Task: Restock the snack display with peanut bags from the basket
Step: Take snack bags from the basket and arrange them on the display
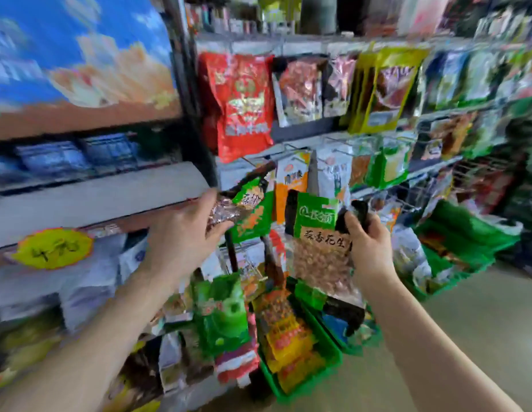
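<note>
Both hands are raised, left and right, fingers curled gripping.

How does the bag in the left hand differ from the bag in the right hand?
The green-and-silver foil bag in the left hand lies tilted and crumpled; the clear-windowed green peanut bag in the right hand hangs upright, with its peanuts visible. Both carry green labels.

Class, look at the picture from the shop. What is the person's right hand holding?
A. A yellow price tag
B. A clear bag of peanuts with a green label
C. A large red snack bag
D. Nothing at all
B: the right hand grips the top corner of a peanut bag, whose clear lower part shows the nuts under a green label, while the left hand holds another bag.
</note>
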A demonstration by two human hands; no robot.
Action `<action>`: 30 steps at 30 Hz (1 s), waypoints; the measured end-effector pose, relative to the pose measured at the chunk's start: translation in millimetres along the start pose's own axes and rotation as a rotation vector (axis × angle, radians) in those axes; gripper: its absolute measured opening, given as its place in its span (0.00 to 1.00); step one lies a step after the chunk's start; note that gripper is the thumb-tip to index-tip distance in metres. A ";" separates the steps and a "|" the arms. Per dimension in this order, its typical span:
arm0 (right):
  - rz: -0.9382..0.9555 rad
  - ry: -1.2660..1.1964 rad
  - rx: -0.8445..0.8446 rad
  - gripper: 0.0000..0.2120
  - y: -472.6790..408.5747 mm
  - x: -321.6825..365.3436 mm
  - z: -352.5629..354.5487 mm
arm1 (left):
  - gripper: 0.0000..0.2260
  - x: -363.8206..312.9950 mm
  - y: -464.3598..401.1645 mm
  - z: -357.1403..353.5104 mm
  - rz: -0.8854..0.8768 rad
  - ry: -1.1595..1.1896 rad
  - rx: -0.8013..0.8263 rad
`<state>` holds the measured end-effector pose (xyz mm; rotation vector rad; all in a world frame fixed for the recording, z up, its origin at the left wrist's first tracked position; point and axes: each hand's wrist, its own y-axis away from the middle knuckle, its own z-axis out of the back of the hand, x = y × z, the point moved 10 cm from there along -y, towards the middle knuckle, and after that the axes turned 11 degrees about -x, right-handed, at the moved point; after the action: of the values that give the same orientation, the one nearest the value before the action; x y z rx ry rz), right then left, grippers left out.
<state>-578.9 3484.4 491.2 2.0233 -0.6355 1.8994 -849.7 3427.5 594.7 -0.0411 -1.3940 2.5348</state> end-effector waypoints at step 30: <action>0.004 -0.079 0.238 0.13 -32.3 73.7 -390.9 | 0.20 364.2 -71.0 -233.9 0.860 0.844 0.096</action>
<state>-897.7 3698.2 600.7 2.2524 -0.4493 1.9872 -1154.8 3740.9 561.3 -1.7767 -0.9774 2.5522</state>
